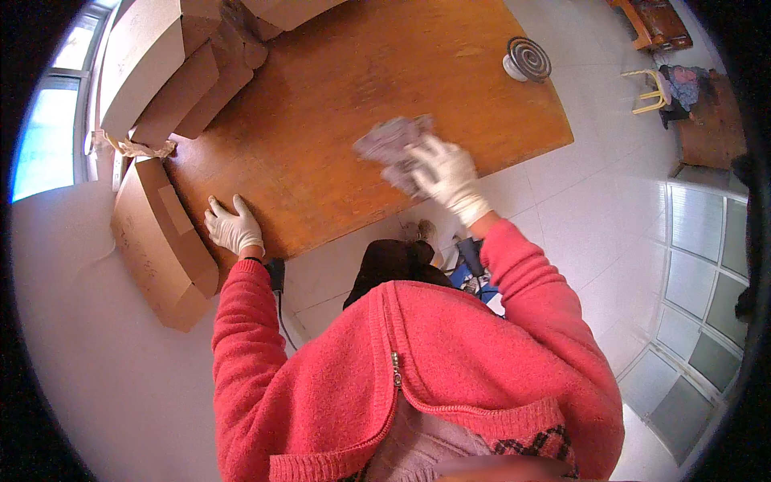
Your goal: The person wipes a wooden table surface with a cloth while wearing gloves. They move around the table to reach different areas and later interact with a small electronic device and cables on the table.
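Note:
A greyish-purple cloth (391, 141) lies bunched on the wooden tabletop (313, 150). My right hand (446, 172), in a white glove, rests on the cloth's near right side with fingers spread over it; hand and cloth are slightly blurred. Whether the fingers pinch the fabric or only press on it is hard to make out, though part of it bunches under them. My left hand (235, 228), gloved too, lies flat at the table's near left corner with fingers apart. It holds nothing and is beside a cardboard box (162, 241).
More cardboard boxes (144, 72) stand along the table's left and far side. A dark spiral coil (530, 59) on a white holder sits near the far right edge. Beyond, on the tiled floor (578, 120), are a yellow-legged stool (653, 90) and a wooden cabinet (656, 27).

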Available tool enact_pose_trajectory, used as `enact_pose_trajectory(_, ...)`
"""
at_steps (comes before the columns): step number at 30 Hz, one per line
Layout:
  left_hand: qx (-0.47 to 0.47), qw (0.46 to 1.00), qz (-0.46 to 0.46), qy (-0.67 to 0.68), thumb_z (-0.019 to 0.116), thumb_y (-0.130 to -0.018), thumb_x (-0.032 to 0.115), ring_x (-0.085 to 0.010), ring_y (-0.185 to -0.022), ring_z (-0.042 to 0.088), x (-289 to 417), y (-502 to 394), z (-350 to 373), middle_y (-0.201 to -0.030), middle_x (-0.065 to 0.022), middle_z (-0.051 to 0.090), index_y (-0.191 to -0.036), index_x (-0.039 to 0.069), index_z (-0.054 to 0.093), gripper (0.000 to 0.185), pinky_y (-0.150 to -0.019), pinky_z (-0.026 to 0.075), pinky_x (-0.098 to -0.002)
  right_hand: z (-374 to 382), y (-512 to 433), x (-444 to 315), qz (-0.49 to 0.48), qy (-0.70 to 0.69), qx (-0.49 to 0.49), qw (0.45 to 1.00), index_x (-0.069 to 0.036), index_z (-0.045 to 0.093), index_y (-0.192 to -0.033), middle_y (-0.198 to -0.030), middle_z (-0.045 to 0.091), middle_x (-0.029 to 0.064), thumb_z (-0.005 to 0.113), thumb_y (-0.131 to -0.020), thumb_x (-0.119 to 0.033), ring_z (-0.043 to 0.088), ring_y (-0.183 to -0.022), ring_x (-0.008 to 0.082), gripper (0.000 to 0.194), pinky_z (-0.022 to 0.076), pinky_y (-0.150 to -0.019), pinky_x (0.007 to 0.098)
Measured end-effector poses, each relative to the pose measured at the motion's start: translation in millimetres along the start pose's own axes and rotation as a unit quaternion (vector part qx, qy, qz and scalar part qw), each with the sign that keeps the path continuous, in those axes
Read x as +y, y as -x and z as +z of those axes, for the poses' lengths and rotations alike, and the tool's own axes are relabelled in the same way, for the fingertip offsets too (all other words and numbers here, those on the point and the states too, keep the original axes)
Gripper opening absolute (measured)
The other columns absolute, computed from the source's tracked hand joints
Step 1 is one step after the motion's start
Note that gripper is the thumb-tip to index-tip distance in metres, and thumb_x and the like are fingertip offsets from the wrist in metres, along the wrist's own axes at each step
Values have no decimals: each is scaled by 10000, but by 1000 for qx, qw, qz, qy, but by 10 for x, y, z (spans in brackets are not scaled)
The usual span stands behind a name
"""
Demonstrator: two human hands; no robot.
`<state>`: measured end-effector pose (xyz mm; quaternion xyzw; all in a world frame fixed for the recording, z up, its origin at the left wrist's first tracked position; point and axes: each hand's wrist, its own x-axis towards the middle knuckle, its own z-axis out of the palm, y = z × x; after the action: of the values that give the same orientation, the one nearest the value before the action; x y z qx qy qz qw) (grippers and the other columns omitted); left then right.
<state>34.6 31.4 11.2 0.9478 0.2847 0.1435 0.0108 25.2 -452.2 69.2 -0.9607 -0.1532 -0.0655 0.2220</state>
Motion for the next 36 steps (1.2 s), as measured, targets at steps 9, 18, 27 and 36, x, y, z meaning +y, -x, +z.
enact_pose_trajectory(9,-8,1000,-12,2,632,-1021,564,-394,-1430,536,20,6,-21,-1549,-213,575,-1579,112,555,722,-1172,418,-564,-377,280,1255,260,124,143,947,-219,725,-1450,-1475,663,206,777,-916,-328,666,-1247,443,548,535,-1081,529)
enact_pose_trajectory(18,-4,1000,-10,-15,629,-1023,559,-395,-1422,538,12,9,3,-1554,-216,566,-1594,117,536,728,-1168,418,-574,221,-309,-197,51,43,61,996,-183,744,-1300,-1231,675,116,741,-874,-292,680,-991,393,439,578,-831,553)
enact_pose_trajectory(27,-13,1000,-17,-13,634,-1020,552,-388,-1427,526,48,3,-58,-1545,-205,570,-1590,112,547,725,-1153,428,-567,739,-300,-1384,-228,-99,-162,955,-182,740,-1344,-1464,643,178,741,-893,-353,660,-1211,371,482,541,-985,507)
enact_pose_trajectory(36,-8,1000,-15,-9,662,-1014,537,-380,-1410,530,70,13,-87,-1490,-198,585,-1567,90,563,718,-1146,425,-575,456,-1092,-530,-149,-14,-63,987,-217,767,-1238,-1335,704,122,726,-905,-388,710,-1093,376,376,594,-908,513)
